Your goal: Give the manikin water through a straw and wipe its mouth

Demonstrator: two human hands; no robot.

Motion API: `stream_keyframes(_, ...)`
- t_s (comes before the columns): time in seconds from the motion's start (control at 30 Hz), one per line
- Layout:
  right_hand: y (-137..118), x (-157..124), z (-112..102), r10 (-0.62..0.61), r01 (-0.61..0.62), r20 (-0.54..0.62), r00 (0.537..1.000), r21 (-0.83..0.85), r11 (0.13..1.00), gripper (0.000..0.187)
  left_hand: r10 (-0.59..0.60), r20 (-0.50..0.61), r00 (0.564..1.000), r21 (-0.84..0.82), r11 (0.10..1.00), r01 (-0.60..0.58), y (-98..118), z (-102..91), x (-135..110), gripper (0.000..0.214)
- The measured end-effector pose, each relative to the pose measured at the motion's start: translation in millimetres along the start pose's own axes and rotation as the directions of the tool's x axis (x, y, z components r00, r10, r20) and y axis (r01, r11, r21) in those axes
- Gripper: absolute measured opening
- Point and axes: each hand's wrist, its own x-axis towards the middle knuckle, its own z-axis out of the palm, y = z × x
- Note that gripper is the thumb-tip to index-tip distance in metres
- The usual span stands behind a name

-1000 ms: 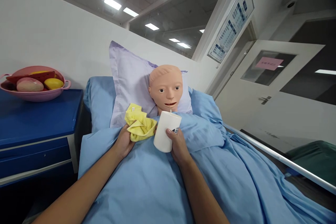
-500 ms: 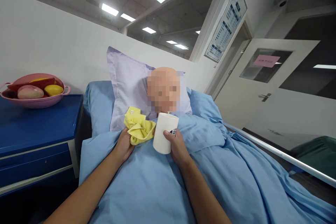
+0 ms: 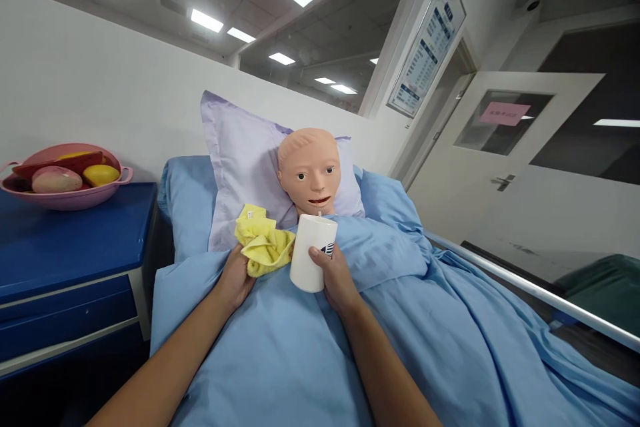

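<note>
My left hand [image 3: 237, 280] grips a crumpled yellow towel [image 3: 266, 243], its fingers partly hidden under the cloth. In my right hand [image 3: 340, 277] is a white mug [image 3: 307, 253] with a dark print, the thumb lying across its near side. A thin pale tip, maybe a straw, pokes above the mug's rim just below the chin of a mannequin [image 3: 310, 170]. The mannequin's head rests against a lilac pillow [image 3: 240, 160], and a blue quilt [image 3: 280, 360] covers its body. Towel and mug are side by side over the quilt, nearly touching.
On the left, a blue bedside cabinet [image 3: 75, 240] carries a pink basin [image 3: 75, 199] of fruit. A metal bed rail [image 3: 530, 287] runs along the right side. Beyond it stands a white door [image 3: 450, 140]; a wall rises behind the bed.
The view has shifted very slightly. Both hands keep their hold on the towel and the mug, in nearly the same places before the mannequin.
</note>
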Motion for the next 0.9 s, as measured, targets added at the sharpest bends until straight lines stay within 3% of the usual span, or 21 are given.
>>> stream_keyframes(0.9,0.9,-1.2,1.7,0.004,-0.005,0.016,1.000,0.016,1.000,0.051,0.006,0.022,1.000,0.005,1.000,-0.006,2.2,2.2,-1.8,0.043)
